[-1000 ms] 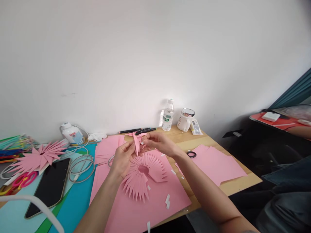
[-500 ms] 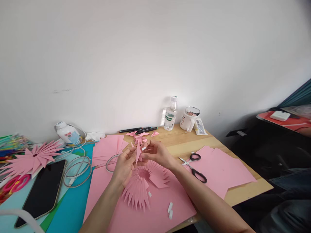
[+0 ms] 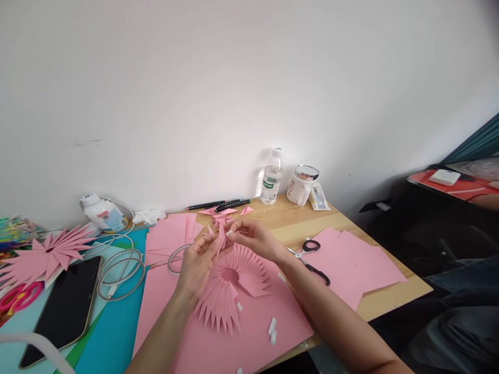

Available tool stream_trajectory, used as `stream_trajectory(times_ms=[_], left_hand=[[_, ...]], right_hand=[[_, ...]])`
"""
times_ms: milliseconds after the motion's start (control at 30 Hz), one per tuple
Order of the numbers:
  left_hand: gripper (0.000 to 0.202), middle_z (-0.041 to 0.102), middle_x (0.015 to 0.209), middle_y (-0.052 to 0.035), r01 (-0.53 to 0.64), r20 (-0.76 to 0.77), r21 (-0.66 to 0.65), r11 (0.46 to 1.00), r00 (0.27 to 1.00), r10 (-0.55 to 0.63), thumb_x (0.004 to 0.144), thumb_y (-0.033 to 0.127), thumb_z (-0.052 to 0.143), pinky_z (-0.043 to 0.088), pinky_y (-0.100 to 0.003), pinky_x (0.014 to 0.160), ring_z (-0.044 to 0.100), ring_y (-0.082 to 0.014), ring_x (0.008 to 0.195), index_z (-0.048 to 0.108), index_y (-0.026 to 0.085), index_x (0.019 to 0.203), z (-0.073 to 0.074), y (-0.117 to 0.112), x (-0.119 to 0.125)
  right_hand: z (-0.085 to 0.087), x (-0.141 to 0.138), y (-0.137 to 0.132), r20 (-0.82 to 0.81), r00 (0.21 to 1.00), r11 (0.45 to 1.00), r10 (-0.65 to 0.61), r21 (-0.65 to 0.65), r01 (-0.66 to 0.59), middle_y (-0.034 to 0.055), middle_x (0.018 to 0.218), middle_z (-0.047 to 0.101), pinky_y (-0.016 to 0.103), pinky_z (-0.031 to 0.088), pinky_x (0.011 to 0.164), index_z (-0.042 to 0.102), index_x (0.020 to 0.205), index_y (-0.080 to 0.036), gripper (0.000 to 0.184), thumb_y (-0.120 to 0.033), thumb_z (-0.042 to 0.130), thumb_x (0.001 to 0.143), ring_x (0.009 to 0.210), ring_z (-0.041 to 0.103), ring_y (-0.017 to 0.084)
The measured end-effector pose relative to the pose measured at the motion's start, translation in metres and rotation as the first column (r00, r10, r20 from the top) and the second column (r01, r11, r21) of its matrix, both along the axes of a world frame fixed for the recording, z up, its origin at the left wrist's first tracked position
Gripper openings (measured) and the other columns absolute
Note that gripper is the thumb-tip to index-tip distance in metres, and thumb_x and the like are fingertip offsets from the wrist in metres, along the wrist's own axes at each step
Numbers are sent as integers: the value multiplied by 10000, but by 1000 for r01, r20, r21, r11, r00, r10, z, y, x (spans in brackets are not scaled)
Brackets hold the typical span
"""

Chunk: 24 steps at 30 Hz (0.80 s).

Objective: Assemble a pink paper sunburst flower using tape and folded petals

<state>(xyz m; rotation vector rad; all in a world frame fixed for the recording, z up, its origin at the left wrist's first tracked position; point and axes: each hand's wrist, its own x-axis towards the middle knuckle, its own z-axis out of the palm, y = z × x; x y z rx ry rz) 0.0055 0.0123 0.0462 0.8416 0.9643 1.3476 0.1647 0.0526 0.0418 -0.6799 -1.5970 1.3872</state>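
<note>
My left hand (image 3: 199, 262) pinches a folded pink paper piece (image 3: 222, 235) upright between thumb and fingers. My right hand (image 3: 255, 239) is closed at that piece's right side, fingertips on a small white strip (image 3: 229, 233). Whether the strip still sticks to the paper is too small to tell. Just below both hands lies a pleated pink paper fan (image 3: 218, 306), curved round an open centre, on a large pink sheet (image 3: 187, 343). Loose white strips (image 3: 272, 326) are scattered on that sheet. Behind my fingers are several small folded pink pieces (image 3: 224, 221).
Black-handled scissors (image 3: 312, 259) rest by pink sheets (image 3: 362, 267) at right. A water bottle (image 3: 272, 179), a mug (image 3: 302, 187) and markers (image 3: 234, 205) line the wall. On the left are a phone (image 3: 62, 306), a coiled cable (image 3: 120, 275) and a pink paper pinwheel (image 3: 49, 254).
The view has shifted slightly. My right fingers have drawn in over the white strip at the folded piece, and another white strip now shows beside my right forearm.
</note>
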Motion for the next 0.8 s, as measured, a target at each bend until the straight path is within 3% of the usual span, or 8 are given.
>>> stream_trajectory(times_ms=[133,233,467,800], left_hand=[[280,617,752,-5,-74,-22,11,997,997,74,512,302,840,564,-357,773,607,-156,772,689,137,682,-4,2,0],[266,612,765,0,-79,-61,19,997,995,80,509,294,841,560,-324,774,608,-148,774,705,146,683,-6,2,1],[237,642,826,-6,-106,-174,69,992,978,116,556,324,810,556,-262,725,642,-163,797,706,163,697,-8,-2,2],[295,720,830,-27,-101,-270,44,994,957,109,610,326,786,543,-307,789,693,-179,758,678,160,829,-13,-3,0]], right_hand=[[6,5,-2,221,975,986,18,160,-54,46,870,612,292,450,746,595,726,-167,239,-361,543,857,846,555,160],[2,1,-3,325,944,974,-62,227,-14,39,818,613,275,438,712,615,713,-169,207,-300,540,856,816,543,159],[-3,-6,-5,316,930,963,-188,246,111,45,809,613,273,452,718,652,686,-169,221,-312,571,834,807,555,159],[0,-8,-8,312,917,958,-250,217,188,38,784,619,264,476,709,654,668,-158,145,-172,588,797,785,584,153]])
